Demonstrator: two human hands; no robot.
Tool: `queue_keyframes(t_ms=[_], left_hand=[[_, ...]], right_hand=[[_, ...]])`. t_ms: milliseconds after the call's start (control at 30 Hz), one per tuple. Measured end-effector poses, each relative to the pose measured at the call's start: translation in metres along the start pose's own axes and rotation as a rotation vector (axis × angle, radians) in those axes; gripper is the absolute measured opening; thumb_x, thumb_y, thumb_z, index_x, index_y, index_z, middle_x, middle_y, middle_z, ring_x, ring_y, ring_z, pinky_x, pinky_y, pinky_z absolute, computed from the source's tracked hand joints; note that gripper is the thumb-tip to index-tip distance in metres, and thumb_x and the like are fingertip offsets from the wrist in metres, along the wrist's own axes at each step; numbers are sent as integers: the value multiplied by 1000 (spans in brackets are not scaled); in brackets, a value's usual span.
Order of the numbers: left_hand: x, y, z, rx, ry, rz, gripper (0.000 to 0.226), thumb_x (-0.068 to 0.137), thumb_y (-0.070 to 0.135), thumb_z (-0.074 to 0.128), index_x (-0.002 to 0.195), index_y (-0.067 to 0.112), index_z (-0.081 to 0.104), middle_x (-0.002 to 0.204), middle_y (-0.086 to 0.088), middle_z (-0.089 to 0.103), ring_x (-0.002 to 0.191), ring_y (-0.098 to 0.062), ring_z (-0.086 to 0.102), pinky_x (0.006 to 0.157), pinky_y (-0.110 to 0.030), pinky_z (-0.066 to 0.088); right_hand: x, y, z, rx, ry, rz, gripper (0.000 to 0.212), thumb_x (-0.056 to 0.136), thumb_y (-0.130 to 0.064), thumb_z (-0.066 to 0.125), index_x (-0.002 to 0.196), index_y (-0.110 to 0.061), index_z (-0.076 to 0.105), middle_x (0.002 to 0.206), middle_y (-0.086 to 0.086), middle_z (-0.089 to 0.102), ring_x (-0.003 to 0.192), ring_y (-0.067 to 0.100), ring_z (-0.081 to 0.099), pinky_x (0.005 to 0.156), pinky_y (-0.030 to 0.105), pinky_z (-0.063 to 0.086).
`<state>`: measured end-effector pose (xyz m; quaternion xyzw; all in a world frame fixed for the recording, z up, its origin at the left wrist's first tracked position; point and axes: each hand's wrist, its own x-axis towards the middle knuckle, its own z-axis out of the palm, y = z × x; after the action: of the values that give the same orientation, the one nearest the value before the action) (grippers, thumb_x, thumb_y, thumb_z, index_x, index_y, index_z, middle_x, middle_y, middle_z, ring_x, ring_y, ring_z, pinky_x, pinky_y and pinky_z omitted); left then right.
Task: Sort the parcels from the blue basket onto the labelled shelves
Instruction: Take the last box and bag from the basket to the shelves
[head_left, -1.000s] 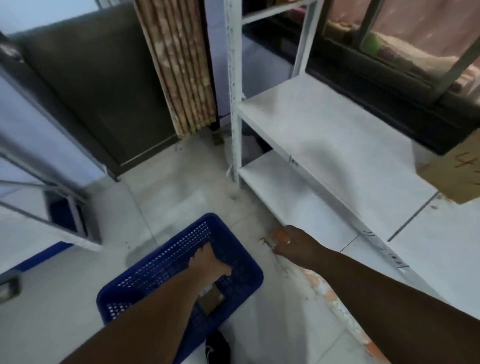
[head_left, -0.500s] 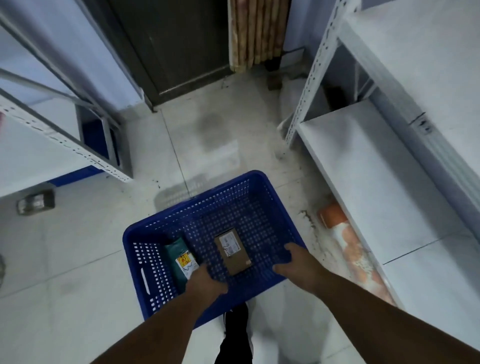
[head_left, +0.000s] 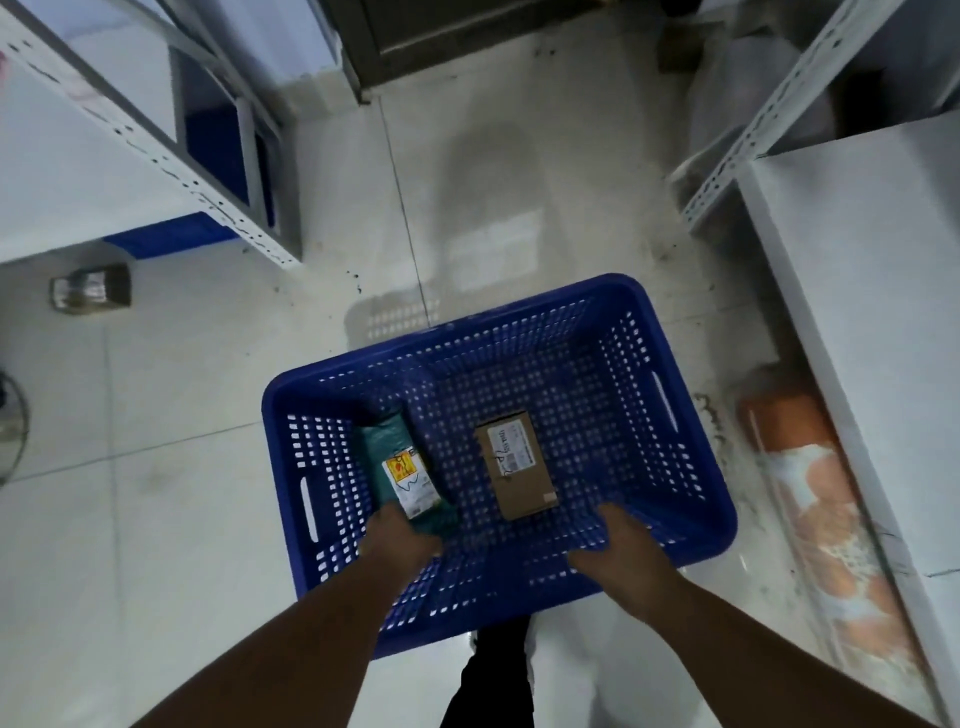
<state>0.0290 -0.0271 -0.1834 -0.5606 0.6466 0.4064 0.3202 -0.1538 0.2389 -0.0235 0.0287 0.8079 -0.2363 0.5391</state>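
Note:
The blue basket (head_left: 691, 467) stands on the floor below me. Two parcels lie in it. A green packet (head_left: 400, 457) with a white and yellow label lies at the left, and a small brown cardboard box (head_left: 519, 473) lies in the middle. My left hand (head_left: 402, 543) is at the packet's near end and holds it, with the fingertips hidden under the packet. My right hand (head_left: 621, 551) hangs inside the basket near its front wall. It is just short of the brown box and holds nothing.
White metal shelves flank the aisle, one rack on the right (head_left: 857, 270) and one on the left (head_left: 93, 156). An orange and white bundle (head_left: 815, 499) lies on the floor by the right rack. A small box (head_left: 91, 287) sits on the floor at the left. My dark shoe (head_left: 493, 686) is behind the basket.
My view has dropped from the shelves to the basket. Both hands went down into it; the left reached the green packet and the right came in from the right rim.

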Motion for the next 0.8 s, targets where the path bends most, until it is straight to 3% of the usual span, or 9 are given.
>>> queue_keyframes(t_ms=[67, 133, 200, 300, 400, 500, 633, 800], left_hand=[[64, -36, 25, -41, 75, -52, 108, 30, 66, 86, 130, 36, 58, 102, 0, 74, 78, -24, 76, 62, -41, 67], [53, -19, 24, -78, 102, -98, 117, 28, 59, 87, 136, 26, 54, 110, -8, 71, 86, -31, 75, 68, -43, 66], [9, 25, 8, -105, 120, -121, 111, 48, 43, 95, 140, 11, 45, 126, -18, 62, 106, -39, 68, 78, -41, 61], [25, 35, 15, -139, 147, -195, 97, 65, 31, 95, 141, 7, 38, 134, -22, 52, 113, -41, 62, 83, -45, 60], [54, 29, 26, -156, 171, -225, 105, 64, 33, 95, 146, 7, 34, 140, -25, 48, 118, -45, 60, 91, -55, 61], [76, 23, 35, -119, 177, -255, 123, 70, 36, 95, 160, 7, 16, 155, -26, 33, 135, -50, 47, 102, -58, 55], [103, 0, 48, -79, 197, -277, 128, 72, 45, 94, 162, 5, 12, 160, -28, 23, 141, -53, 40, 109, -62, 47], [126, -23, 60, -100, 226, -290, 130, 71, 44, 94, 162, 6, 10, 160, -29, 22, 141, -55, 39, 110, -63, 45]], right_hand=[[21, 0, 13, -6, 3, 30, 73, 86, -30, 79, 148, -14, 43, 138, 7, 55, 125, 24, 55, 104, 33, 47], [42, 1, 25, -2, 5, 19, 71, 78, -39, 79, 139, -16, 51, 131, 5, 60, 119, 25, 60, 104, 38, 51], [66, 0, 38, -47, -6, 5, 54, 81, -35, 78, 127, -20, 53, 124, 5, 60, 112, 22, 61, 98, 36, 53], [106, 6, 58, -113, -24, -30, 75, 79, -42, 76, 145, -20, 47, 135, 5, 56, 119, 23, 57, 103, 38, 52], [141, 16, 76, -187, -24, -46, 79, 83, -36, 78, 151, -18, 42, 141, 8, 52, 125, 25, 53, 107, 38, 49], [170, 22, 89, -285, 15, -21, 83, 84, -37, 79, 152, -17, 36, 144, 9, 45, 129, 26, 45, 107, 38, 47], [204, 30, 104, -428, 16, 15, 86, 88, -38, 77, 155, -17, 26, 150, 11, 34, 137, 29, 34, 110, 39, 43], [232, 37, 121, -565, 7, -27, 81, 90, -41, 73, 156, -32, 27, 155, 10, 20, 140, 32, 26, 108, 45, 44]])
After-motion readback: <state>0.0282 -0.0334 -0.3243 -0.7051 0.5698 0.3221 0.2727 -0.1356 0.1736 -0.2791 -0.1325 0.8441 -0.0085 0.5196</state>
